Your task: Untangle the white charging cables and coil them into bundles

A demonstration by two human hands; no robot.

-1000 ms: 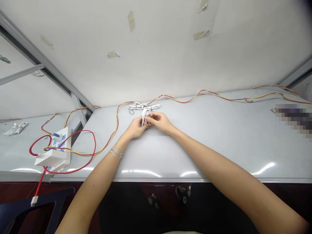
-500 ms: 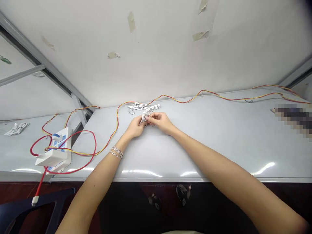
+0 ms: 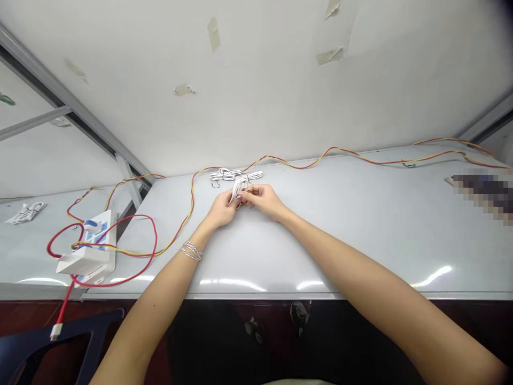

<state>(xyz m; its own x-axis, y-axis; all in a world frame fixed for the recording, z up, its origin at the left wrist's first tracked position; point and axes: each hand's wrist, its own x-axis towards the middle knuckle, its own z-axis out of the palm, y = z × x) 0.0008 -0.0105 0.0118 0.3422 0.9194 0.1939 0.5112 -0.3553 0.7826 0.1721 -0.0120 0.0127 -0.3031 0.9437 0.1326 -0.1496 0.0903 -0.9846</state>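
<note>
My left hand (image 3: 222, 208) and my right hand (image 3: 261, 202) meet over the grey-white table top, both pinching a looped bundle of white cable (image 3: 239, 189). The fingers hide part of the bundle. Just beyond my fingertips lies a second coil of white cable (image 3: 234, 174), with a thin dark wire beside it. Neither hand touches that coil. Several thin silver bracelets (image 3: 191, 250) circle my left wrist.
A twisted red-and-yellow wire (image 3: 192, 198) runs along the table's far side and loops to a white power strip (image 3: 86, 262) at left, which has a red cable (image 3: 154, 240). A white cable (image 3: 26, 213) lies farther left. A dark chair back (image 3: 80, 326) stands below.
The white bundle has tilted from nearly upright to leaning left, and my fingers have closed in around it. The view has shifted only slightly.
</note>
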